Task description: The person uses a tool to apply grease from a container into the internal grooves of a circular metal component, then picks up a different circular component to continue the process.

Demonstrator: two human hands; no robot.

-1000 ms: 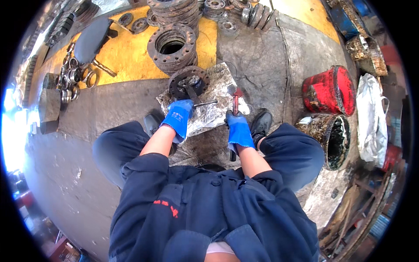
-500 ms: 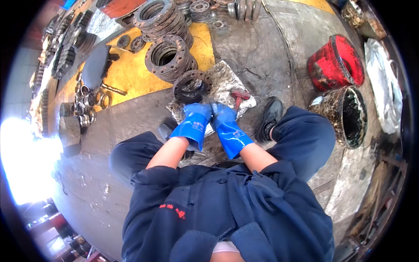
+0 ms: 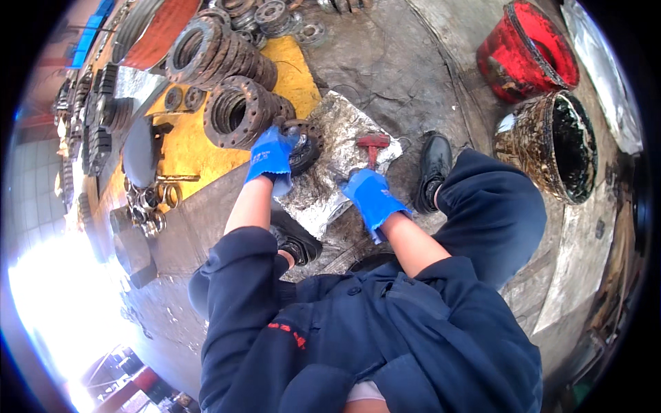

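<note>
Both blue-gloved hands have parted: left hand (image 3: 272, 155) grips the dark round metal flange (image 3: 303, 143), right hand (image 3: 368, 193) seemingly closed on crumpled silver foil (image 3: 337, 134).

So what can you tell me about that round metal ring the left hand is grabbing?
The ring is a dark, rusty-looking metal flange with bolt holes round its rim. It sits tilted on a crinkled silvery sheet, beside a stack of bigger flanges. The blue-gloved left hand grips its near edge, hiding part of it.

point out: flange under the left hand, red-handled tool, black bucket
flange (image 3: 308, 146), head view, dark rim right of the glove
red-handled tool (image 3: 372, 142), head view, red crossbar
black bucket (image 3: 544, 148), head view, rusty outer wall
</note>
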